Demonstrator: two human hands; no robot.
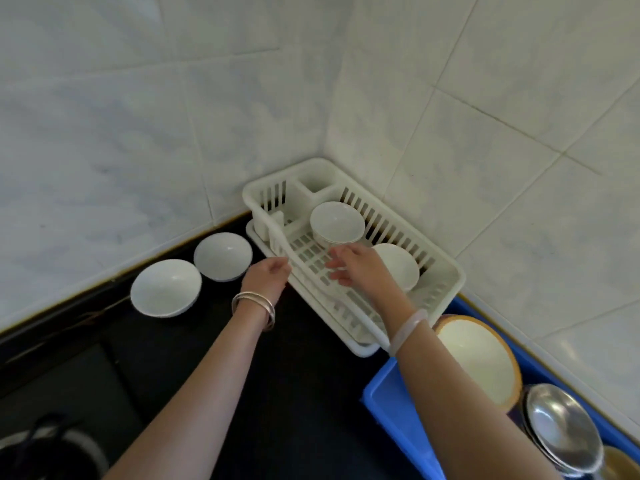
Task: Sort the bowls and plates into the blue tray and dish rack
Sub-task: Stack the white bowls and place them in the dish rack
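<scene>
I see a white dish rack [353, 251] pushed into the tiled corner on a dark table [284, 393], and two white bowls already sit inside it — one [337, 221] toward the back, another [398, 265] nearer the right wall, partly hidden behind my right hand [360, 265]. That hand hovers over the rack floor with its fingers spread loosely, holding nothing; its fingertips are just beside the back bowl's rim, and I cannot tell if they touch. My left hand [266, 275] is at the rack's near-left edge, fingers curled slightly and empty, close to the rim. Silver bangles [254, 306] ring the left wrist and a pale bangle [408, 330] the right. Two more white bowls wait on the table left of the rack: one [222, 256] near the wall, the other [166, 287] closer to me, the pair almost touching. To the right, the blue tray [391, 403] lies along the wall just below the rack — it carries a cream plate [481, 358] with a tan rim and, nearer me, a steel plate [561, 424] overlapping it.
</scene>
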